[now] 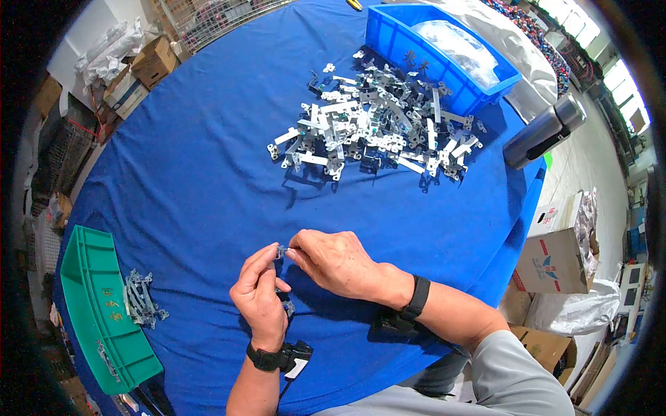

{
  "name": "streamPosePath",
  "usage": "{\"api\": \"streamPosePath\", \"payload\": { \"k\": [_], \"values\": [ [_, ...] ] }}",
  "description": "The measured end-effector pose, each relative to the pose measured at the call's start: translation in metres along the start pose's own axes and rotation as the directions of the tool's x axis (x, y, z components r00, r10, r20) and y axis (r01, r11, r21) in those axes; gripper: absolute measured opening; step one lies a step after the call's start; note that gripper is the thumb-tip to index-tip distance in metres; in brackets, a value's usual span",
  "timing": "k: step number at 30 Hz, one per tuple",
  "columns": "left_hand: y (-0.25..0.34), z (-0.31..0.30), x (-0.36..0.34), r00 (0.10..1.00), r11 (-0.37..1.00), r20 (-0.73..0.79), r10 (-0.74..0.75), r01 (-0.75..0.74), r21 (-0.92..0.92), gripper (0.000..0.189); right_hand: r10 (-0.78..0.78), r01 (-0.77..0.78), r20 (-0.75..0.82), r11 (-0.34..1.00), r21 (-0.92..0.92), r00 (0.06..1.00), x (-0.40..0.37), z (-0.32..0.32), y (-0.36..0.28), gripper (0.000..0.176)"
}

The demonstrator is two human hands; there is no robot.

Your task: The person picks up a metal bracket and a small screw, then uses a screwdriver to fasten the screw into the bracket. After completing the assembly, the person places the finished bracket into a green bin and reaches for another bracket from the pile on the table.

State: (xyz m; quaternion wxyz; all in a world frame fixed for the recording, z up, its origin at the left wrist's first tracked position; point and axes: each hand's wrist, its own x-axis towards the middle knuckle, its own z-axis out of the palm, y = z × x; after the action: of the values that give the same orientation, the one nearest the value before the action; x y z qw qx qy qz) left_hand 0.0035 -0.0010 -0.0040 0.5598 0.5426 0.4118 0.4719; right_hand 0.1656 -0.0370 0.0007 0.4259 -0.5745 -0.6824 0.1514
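Near the front of the blue cloth, my left hand [260, 295] pinches a small metal part [280, 252] between thumb and fingertips. My right hand [336, 263] has its fingers closed on the right side of the same part, so the two hands nearly meet. Another small metal piece [288, 306] shows just right of my left palm, partly hidden. Farther back lies a large pile of metal brackets [374, 125]. Several similar pieces [142, 299] lie in a small heap beside the green tray.
The green tray [104, 305] stands at the left edge with a few parts inside. At the back right are a blue crate [444, 66] holding a plastic bag and a steel flask [544, 132]. Cardboard boxes [555, 253] stand beyond the table.
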Motion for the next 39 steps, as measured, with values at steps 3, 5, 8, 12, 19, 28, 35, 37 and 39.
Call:
{"api": "streamPosePath", "payload": {
  "k": [3, 5, 8, 12, 19, 28, 35, 37, 39],
  "values": [
    [-0.0006, 0.0001, 0.0, 1.0, 1.0, 0.0, 0.005, -0.005, -0.007, 0.03, -0.009, 0.009, -0.031, 1.0, 0.017, 0.999, 0.0004, 0.0001, 0.0, 0.016],
    [-0.0005, 0.0001, 0.0, 1.0, 1.0, 0.0, 0.003, -0.003, -0.01, 0.03, -0.013, 0.014, -0.036, 0.999, 0.035, 0.999, 0.0005, 0.0001, -0.0004, 0.016],
    [0.0001, -0.0001, 0.0001, 1.0, 1.0, 0.004, 0.001, -0.001, 0.0, 0.031, -0.01, 0.01, -0.021, 1.0, 0.006, 1.0, 0.0005, 0.0002, -0.0007, 0.017],
    [-0.0007, -0.0005, 0.0, 1.0, 1.0, 0.015, -0.006, 0.006, 0.003, 0.03, -0.004, 0.005, -0.023, 1.0, 0.031, 1.0, 0.0013, -0.0006, -0.0005, 0.018],
    [0.0008, 0.0002, -0.0007, 1.0, 1.0, 0.021, -0.01, 0.01, 0.002, 0.03, 0.001, 0.0, -0.027, 1.0, 0.028, 1.0, 0.0009, -0.0005, -0.0016, 0.018],
    [0.0003, 0.0002, -0.0003, 1.0, 1.0, 0.02, 0.0, 0.0, 0.002, 0.029, 0.044, -0.043, -0.024, 0.999, 0.029, 0.999, -0.0005, 0.0027, 0.0001, 0.018],
    [-0.0004, -0.0001, -0.0003, 1.0, 1.0, 0.021, 0.001, -0.001, 0.009, 0.028, 0.023, -0.02, 0.051, 0.997, -0.073, 0.998, -0.001, 0.0011, -0.0006, 0.018],
    [-0.0002, 0.0004, -0.0003, 1.0, 1.0, 0.011, -0.002, 0.002, 0.001, 0.029, 0.04, -0.035, -0.076, 0.997, 0.068, 0.996, 0.0019, 0.0005, -0.0053, 0.017],
    [-0.0019, -0.0005, -0.0003, 1.0, 1.0, 0.018, 0.005, -0.005, 0.003, 0.029, 0.02, -0.017, -0.054, 0.999, 0.045, 0.998, 0.001, 0.001, -0.0028, 0.017]
  ]
}}
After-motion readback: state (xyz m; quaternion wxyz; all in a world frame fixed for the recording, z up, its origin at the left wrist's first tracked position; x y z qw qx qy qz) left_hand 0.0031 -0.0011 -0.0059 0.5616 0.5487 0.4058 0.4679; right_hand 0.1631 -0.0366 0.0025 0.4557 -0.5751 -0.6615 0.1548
